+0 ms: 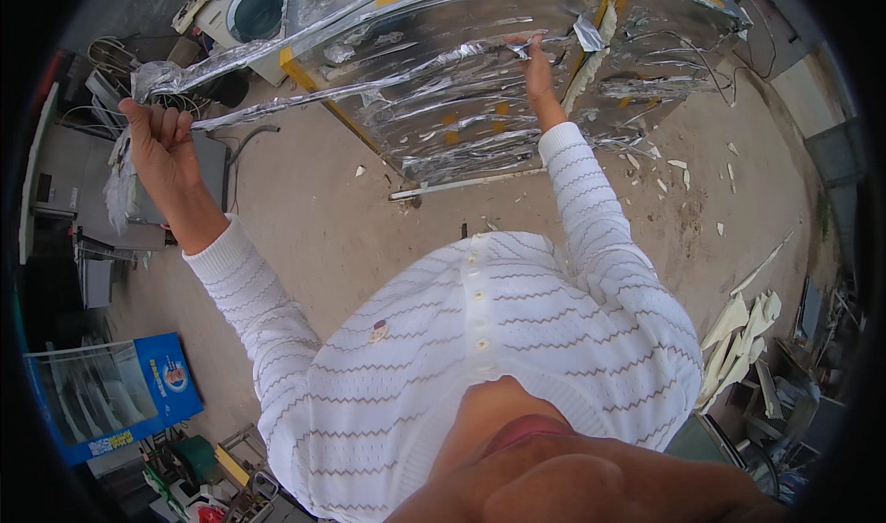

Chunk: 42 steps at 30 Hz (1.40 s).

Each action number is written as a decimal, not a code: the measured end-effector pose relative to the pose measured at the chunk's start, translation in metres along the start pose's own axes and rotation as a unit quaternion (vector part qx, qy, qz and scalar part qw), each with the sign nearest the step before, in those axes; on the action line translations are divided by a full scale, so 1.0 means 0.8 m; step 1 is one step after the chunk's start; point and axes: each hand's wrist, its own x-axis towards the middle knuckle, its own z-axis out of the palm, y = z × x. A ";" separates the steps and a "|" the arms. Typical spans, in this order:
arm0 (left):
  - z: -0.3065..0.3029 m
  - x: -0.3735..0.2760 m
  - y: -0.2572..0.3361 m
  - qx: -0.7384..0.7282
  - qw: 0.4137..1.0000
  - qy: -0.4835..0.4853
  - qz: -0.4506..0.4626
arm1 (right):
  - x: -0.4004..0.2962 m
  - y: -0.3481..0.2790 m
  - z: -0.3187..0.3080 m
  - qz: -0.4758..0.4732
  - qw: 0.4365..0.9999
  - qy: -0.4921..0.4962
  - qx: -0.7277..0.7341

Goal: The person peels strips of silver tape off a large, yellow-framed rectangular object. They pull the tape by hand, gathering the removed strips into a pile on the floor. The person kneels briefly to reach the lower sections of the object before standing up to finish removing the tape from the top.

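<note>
A large boxy cabinet with shiny foil strips and yellow tape stands in front of me. My left hand, at the upper left, is closed around crumpled foil strips stretched between it and the cabinet. Another foil strand runs from beside that hand towards the cabinet's top. At the cabinet's side, my right hand is raised against the foil near a loose silvery flap; whether its fingers grip any foil cannot be made out. A rough pale foam edge lies just right of it.
A front-loading washing machine stands behind at the upper left. Grey appliances and a blue-framed display cooler are on the left. Pale foam pieces and scrap lie at the right; small fragments dot the floor. A pale strip lies by the cabinet's base.
</note>
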 end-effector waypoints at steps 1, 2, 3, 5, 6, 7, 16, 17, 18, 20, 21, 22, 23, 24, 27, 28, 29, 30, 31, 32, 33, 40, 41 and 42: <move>-0.006 0.008 0.006 0.000 1.000 -0.003 0.003 | 0.011 -0.004 -0.007 0.001 0.994 -0.097 -0.045; -0.014 0.017 0.011 -0.001 1.000 -0.008 0.004 | 0.012 0.002 -0.003 -0.029 0.995 -0.055 -0.081; -0.029 0.024 0.020 0.002 1.000 -0.006 0.007 | -0.001 -0.002 0.011 -0.030 0.990 -0.086 -0.112; -0.075 0.042 0.034 0.006 1.000 -0.006 0.008 | -0.058 -0.031 0.037 -0.035 0.973 -0.144 -0.176; -0.104 0.057 0.041 -0.007 1.000 -0.006 0.002 | -0.082 -0.038 0.044 -0.042 0.969 -0.172 -0.169; -0.118 0.066 0.049 -0.005 1.000 0.019 0.004 | -0.101 -0.045 0.052 -0.049 0.965 -0.199 -0.164; -0.263 0.156 0.158 -0.072 0.996 -0.013 -0.055 | -0.127 -0.189 0.180 -0.085 0.954 -0.270 -0.094; -0.269 0.165 0.162 -0.057 0.997 0.019 -0.043 | -0.123 -0.196 0.194 -0.084 0.964 -0.244 -0.065; -0.267 0.172 0.163 -0.044 0.997 0.051 -0.029 | -0.114 -0.201 0.207 -0.085 0.971 -0.220 -0.037; -0.261 0.181 0.152 -0.056 0.995 0.080 -0.010 | -0.092 -0.203 0.214 -0.055 0.985 -0.163 0.001; -0.253 0.184 0.137 -0.064 0.995 0.081 -0.015 | -0.082 -0.196 0.212 -0.035 0.990 -0.134 0.021; -0.237 0.182 0.116 -0.071 0.994 0.079 -0.009 | -0.068 -0.187 0.205 -0.025 0.992 -0.091 0.083; -0.236 0.180 0.102 -0.050 0.995 0.083 -0.019 | -0.062 -0.184 0.198 -0.026 0.990 -0.071 0.115; -0.221 0.173 0.080 -0.054 0.994 0.088 -0.025 | -0.062 -0.178 0.188 -0.021 0.988 -0.046 0.147; -0.159 0.147 0.001 -0.086 0.988 0.115 -0.057 | -0.052 -0.158 0.152 -0.029 0.971 0.087 0.219; -0.152 0.142 -0.024 -0.086 0.989 0.102 -0.067 | -0.041 -0.143 0.134 -0.024 0.962 0.109 0.251; -0.155 0.143 -0.055 -0.105 0.985 0.097 -0.095 | -0.033 -0.131 0.120 -0.016 0.959 0.127 0.254; -0.146 0.137 -0.087 -0.102 0.983 0.111 -0.106 | -0.025 -0.120 0.105 -0.010 0.955 0.146 0.257; -0.135 0.130 -0.116 -0.105 0.980 0.120 -0.119 | -0.016 -0.112 0.091 -0.005 0.951 0.167 0.260; -0.138 0.129 -0.142 -0.109 0.979 0.107 -0.131 | -0.006 -0.103 0.082 0.006 0.949 0.177 0.259; -0.138 0.125 -0.164 -0.100 0.980 0.095 -0.141 | 0.003 -0.093 0.071 0.016 0.948 0.190 0.255; -0.087 0.097 -0.260 -0.108 0.978 0.002 -0.178 | 0.085 -0.026 -0.017 0.085 0.934 0.244 0.249; -0.084 0.102 -0.268 -0.107 0.980 -0.008 -0.170 | 0.092 -0.020 -0.032 0.091 0.932 0.240 0.255; -0.084 0.109 -0.274 -0.101 0.982 -0.015 -0.161 | 0.092 -0.011 -0.038 0.074 0.953 0.236 0.173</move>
